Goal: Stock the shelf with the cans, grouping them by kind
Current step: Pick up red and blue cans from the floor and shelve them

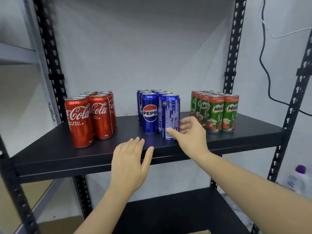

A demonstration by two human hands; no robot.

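Three groups of cans stand on the black shelf board [55,154]: several red Coca-Cola cans [94,114] on the left, several blue Pepsi cans [150,112] in the middle, several green Milo cans [216,112] on the right. The front right Pepsi can [169,114] shows its printed back. My right hand [190,134] is beside its lower right; the thumb touches the can's front and the fingers are spread and fairly straight beside it. My left hand [130,162] lies flat on the shelf's front edge, fingers straight.
Black perforated uprights [233,48] frame the shelf. A lower black shelf board [185,213] sits below. A white bottle with a purple cap [298,179] stands at the right. Black and white cables [263,65] hang on the wall. A grey rack [18,54] stands at left.
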